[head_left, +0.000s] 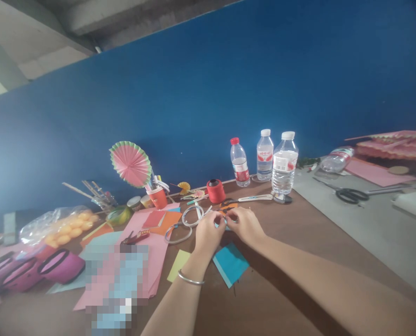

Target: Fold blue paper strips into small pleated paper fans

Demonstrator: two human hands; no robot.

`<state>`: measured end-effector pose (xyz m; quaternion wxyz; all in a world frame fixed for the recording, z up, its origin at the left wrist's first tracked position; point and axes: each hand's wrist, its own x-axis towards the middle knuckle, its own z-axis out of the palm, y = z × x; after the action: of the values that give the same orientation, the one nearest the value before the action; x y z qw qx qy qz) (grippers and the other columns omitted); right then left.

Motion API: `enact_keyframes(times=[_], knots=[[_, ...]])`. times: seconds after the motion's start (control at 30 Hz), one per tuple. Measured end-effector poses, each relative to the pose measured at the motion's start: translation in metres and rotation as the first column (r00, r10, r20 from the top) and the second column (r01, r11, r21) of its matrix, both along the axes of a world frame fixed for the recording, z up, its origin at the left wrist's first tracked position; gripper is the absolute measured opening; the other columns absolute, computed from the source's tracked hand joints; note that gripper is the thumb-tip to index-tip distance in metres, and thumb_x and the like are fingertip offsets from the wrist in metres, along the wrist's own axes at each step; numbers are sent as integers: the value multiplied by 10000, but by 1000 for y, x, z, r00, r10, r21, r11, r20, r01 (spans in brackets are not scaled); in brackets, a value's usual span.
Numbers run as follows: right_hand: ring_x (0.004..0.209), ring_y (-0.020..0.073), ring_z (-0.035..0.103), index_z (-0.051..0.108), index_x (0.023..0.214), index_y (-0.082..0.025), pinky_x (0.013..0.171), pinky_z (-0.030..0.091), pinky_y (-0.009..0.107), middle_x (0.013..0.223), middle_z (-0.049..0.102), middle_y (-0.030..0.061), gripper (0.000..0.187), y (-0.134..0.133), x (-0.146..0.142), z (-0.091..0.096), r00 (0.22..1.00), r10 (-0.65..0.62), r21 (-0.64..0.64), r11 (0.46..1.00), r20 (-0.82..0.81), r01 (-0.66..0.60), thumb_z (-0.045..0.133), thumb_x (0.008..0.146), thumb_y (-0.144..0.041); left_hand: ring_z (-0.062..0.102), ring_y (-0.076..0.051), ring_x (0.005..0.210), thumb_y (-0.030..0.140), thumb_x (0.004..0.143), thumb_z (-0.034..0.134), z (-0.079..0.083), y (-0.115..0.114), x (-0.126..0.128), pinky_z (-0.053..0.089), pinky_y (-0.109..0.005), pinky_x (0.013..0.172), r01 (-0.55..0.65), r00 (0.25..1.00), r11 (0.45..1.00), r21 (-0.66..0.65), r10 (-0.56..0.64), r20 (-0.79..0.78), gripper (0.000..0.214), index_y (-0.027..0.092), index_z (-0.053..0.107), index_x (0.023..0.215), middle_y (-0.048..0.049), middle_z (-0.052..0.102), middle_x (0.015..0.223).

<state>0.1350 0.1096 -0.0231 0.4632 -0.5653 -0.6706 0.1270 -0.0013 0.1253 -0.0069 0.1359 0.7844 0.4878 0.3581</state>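
My left hand (208,232) and my right hand (245,225) meet over the brown table (285,261), fingers pinched together on a small blue paper piece (225,220) between them. A silver bangle (191,279) circles my left wrist. A larger blue paper sheet (230,263) lies just below my hands. Scissors with orange handles (230,204) rest right behind them, blades pointing right. A red thread spool (215,190) stands a little further back.
Three water bottles (265,156) stand at the blue wall. Pink and orange papers (157,228), a white ring (193,216), a yellow slip (179,265), a red cup (158,197) with a pink paper fan (130,164) lie left. Black scissors (351,195) lie on the grey surface right.
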Motion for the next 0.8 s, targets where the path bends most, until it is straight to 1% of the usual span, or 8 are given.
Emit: enact_keyframes(times=[0.1, 0.17, 0.33, 0.53, 0.6, 0.67, 0.7, 0.8], knots=[[623, 150, 565, 622, 693, -178, 574, 356, 232, 671, 645, 15, 145, 1, 0, 0, 992, 25, -93, 995, -127, -37, 509, 722, -265, 513, -126, 627, 203, 730, 480, 0, 1, 0, 360, -231, 599, 4, 1000, 1000, -18, -3, 31, 94, 189, 567, 699, 12, 580, 666], [602, 147, 561, 621, 686, -178, 559, 362, 229, 654, 643, 11, 166, 3, -1, 0, 987, 29, -116, 992, -157, -48, 495, 730, -279, 519, -124, 624, 209, 734, 475, 0, 1, 0, 367, -230, 599, 7, 999, 1000, -29, -5, 53, 99, 187, 566, 701, 12, 583, 663], [644, 148, 572, 627, 722, -187, 586, 378, 227, 708, 656, 11, 170, 3, 0, 0, 985, 51, -95, 993, -165, -67, 489, 736, -283, 521, -126, 622, 218, 726, 483, 1, 0, -1, 371, -232, 598, 13, 995, 999, -52, -7, 102, 99, 183, 571, 696, 10, 589, 663], [645, 145, 557, 618, 710, -183, 584, 362, 230, 694, 638, 15, 153, 0, 1, 2, 992, 52, -44, 997, -111, -57, 492, 733, -266, 506, -123, 605, 207, 697, 505, 1, -1, 0, 360, -237, 601, 25, 986, 996, -90, -10, 163, 78, 185, 570, 661, 22, 570, 628], [645, 148, 551, 616, 702, -177, 584, 358, 233, 686, 632, 19, 150, -1, 0, 3, 990, 50, -43, 997, -132, -56, 495, 725, -263, 500, -121, 591, 206, 685, 514, 1, -1, 1, 358, -238, 597, 31, 980, 993, -110, -8, 198, 72, 184, 573, 651, 26, 559, 609], [630, 150, 543, 616, 676, -174, 584, 358, 240, 658, 625, 16, 147, -1, 0, 4, 977, 49, -65, 996, -208, -64, 506, 709, -265, 491, -115, 570, 207, 673, 521, 2, -1, 2, 357, -236, 583, 41, 970, 990, -137, -7, 244, 69, 180, 577, 642, 29, 555, 598], [624, 152, 541, 617, 655, -172, 586, 361, 244, 640, 621, 12, 147, 0, 0, 4, 956, 49, -81, 994, -288, -76, 517, 697, -271, 486, -112, 559, 208, 668, 524, 2, -1, 3, 357, -234, 575, 48, 962, 987, -152, -5, 273, 69, 178, 576, 634, 30, 554, 594], [612, 155, 538, 610, 592, -166, 588, 376, 250, 598, 611, 2, 147, 3, 0, 4, 812, 34, -112, 986, -583, -122, 558, 656, -288, 483, -104, 545, 201, 647, 530, 1, 2, 3, 365, -226, 561, 68, 923, 977, -202, 15, 385, 60, 168, 567, 612, 33, 551, 574]])
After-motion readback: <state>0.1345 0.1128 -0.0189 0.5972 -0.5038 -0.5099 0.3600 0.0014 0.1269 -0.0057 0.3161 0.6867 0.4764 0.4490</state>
